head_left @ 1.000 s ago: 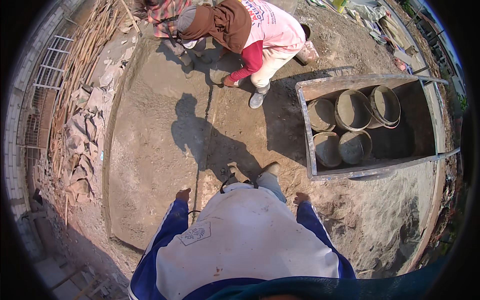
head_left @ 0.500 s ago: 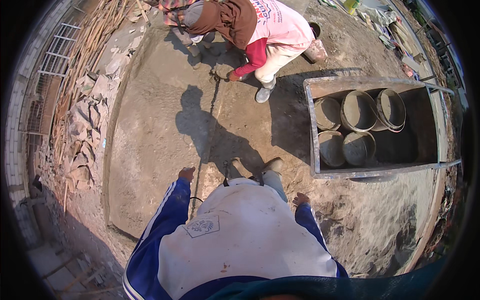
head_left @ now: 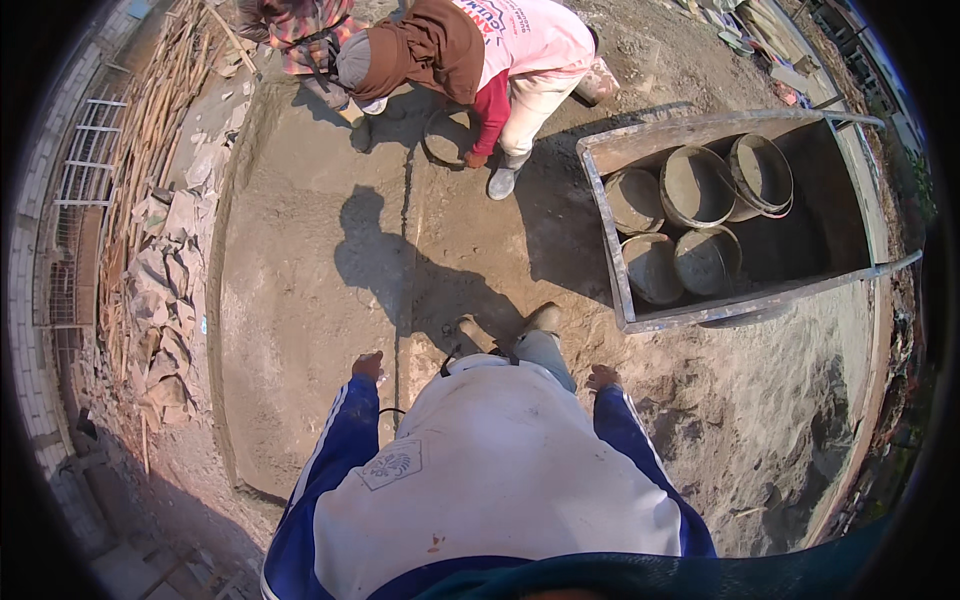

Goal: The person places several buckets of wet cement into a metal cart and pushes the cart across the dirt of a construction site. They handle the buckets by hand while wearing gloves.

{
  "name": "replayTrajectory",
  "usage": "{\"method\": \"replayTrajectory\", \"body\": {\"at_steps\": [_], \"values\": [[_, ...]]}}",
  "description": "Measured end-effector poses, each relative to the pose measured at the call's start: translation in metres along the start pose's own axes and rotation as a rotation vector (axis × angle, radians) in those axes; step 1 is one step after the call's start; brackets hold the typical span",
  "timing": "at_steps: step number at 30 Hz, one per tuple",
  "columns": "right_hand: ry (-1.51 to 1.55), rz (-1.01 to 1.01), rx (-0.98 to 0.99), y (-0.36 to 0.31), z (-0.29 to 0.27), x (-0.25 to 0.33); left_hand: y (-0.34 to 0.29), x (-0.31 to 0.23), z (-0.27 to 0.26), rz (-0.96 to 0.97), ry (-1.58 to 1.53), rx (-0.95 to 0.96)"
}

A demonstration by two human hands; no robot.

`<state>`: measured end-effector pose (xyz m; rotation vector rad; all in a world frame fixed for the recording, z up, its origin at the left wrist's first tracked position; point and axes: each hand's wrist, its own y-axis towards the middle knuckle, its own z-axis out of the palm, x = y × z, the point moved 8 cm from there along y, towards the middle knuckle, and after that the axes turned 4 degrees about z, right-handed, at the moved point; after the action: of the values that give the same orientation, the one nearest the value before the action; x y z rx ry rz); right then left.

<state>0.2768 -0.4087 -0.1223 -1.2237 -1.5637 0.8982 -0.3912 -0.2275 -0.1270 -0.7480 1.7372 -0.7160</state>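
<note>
Sunlit grey cement (head_left: 290,290) spreads over the ground in the head view. The left hand (head_left: 367,366) and right hand (head_left: 602,378) are empty, fingers loosely parted. Five grey-crusted buckets (head_left: 698,190) sit in a cart (head_left: 755,297), grouped toward its left end, three along the far edge. They look stiff, probably heavy if loaded; the rim seems the best hold. A co-worker (head_left: 540,40) bends over another bucket (head_left: 447,138).

We're watching an outdoor building site in full sun! A grey concrete slab (head_left: 285,300) is stretching out, long poles (head_left: 152,130) are lying alongside, and buckets (head_left: 697,187) are standing in a metal cart (head_left: 812,230).
</note>
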Motion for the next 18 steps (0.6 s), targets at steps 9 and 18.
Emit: {"method": "replayTrajectory", "body": {"at_steps": [9,18], "values": [[0.164,-0.136,-0.2,0.053,-0.01,-0.016,-0.051,-0.028,0.007,-0.104,-0.004,-0.067],[-0.312,-0.087,-0.195,0.017,0.02,0.002,-0.033,-0.036,-0.012,-0.196,-0.054,0.007]]}}
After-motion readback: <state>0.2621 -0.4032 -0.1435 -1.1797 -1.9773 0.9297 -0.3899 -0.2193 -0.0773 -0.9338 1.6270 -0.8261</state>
